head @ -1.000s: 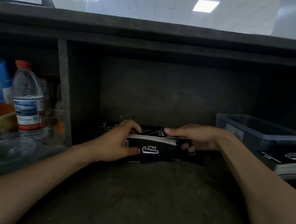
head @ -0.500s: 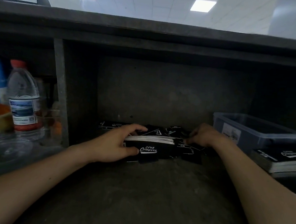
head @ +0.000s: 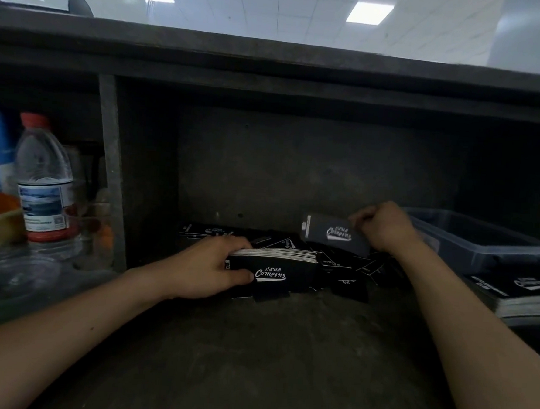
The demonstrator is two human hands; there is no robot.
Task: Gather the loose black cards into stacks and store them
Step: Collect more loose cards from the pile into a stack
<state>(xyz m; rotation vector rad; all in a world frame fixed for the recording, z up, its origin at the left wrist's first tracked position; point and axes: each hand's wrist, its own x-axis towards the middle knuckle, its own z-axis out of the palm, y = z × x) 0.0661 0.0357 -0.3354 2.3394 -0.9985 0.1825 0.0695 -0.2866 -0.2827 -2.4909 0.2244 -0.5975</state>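
Note:
Inside a dark shelf bay, my left hand [head: 209, 268] grips a thick stack of black cards [head: 277, 265] printed "Club Camping", held on edge with the white card edges facing up. My right hand [head: 382, 225] pinches a single black card [head: 333, 236] and holds it raised above the pile, to the right of the stack. Several loose black cards [head: 353, 268] lie scattered on the shelf floor behind and to the right of the stack, some partly hidden by it.
A clear plastic bin [head: 481, 239] stands at the right, with a finished stack of black cards [head: 519, 292] in front of it. Left of the upright divider [head: 111, 175] stand a water bottle [head: 44, 184], a blue container and other clutter.
My right hand left the stack, reached into the loose cards on the right and has lifted one card up. My left hand kept hold of the stack in place.

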